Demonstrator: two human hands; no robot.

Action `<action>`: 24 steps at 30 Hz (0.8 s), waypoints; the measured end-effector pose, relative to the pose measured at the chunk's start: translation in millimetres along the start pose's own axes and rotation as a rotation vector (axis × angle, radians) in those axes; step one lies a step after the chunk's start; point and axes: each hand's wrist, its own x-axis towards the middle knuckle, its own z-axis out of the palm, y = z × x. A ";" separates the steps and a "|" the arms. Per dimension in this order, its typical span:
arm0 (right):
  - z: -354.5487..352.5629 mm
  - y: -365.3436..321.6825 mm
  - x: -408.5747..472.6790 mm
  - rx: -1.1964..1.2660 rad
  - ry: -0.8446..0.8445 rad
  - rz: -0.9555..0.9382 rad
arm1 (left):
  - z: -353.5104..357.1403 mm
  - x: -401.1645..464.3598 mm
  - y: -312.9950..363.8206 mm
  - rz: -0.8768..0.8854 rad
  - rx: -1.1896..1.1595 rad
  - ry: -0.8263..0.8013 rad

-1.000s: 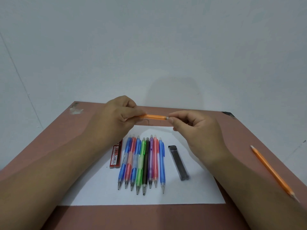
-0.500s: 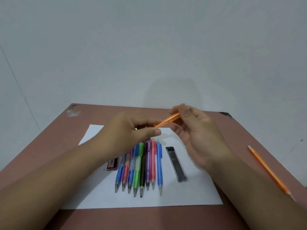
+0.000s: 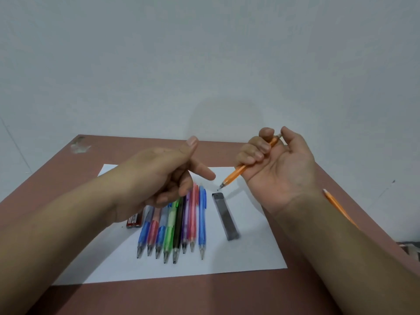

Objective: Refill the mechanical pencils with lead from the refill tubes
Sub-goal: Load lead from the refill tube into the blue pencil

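So we've got the orange pencil [image 3: 247, 165] in our right hand [image 3: 276, 169], fingers wrapped round the barrel with the tip angled down toward the paper [image 3: 250, 253] and the thumb sitting right at the top end. That looks like a clicking grip, probably checking whether any lead feeds out. Our left hand [image 3: 163, 178] holds nothing as far as we can tell: thumb up, one finger pointing toward the pencil tip, the rest loosely curled, hovering over the row.

The row of coloured pencils [image 3: 177, 223] lies side by side on the paper in the middle of the counter [image 3: 204, 298], tips toward the near edge, easy to grab one by one. The black refill tube [image 3: 225, 215] lies just right of the row, the red refill tube [image 3: 135, 220] just left, half hidden under our wrist. Another orange pencil [image 3: 336, 206] lies by the right edge, maybe already dealt with.
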 end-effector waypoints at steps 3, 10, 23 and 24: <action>-0.3 -1.6 -1.6 0.064 -0.042 -0.010 | 0.6 1.2 -2.6 -0.050 -0.060 -0.059; -3.0 -0.5 -1.1 0.116 -0.045 -0.027 | 1.6 5.2 -7.9 -0.053 -0.156 -0.164; -3.8 -1.0 -1.9 0.131 -0.030 -0.067 | -1.1 9.8 -14.8 -0.038 -0.177 -0.203; -3.7 -0.9 -2.1 0.132 -0.032 -0.067 | -1.5 10.0 -15.2 -0.038 -0.176 -0.203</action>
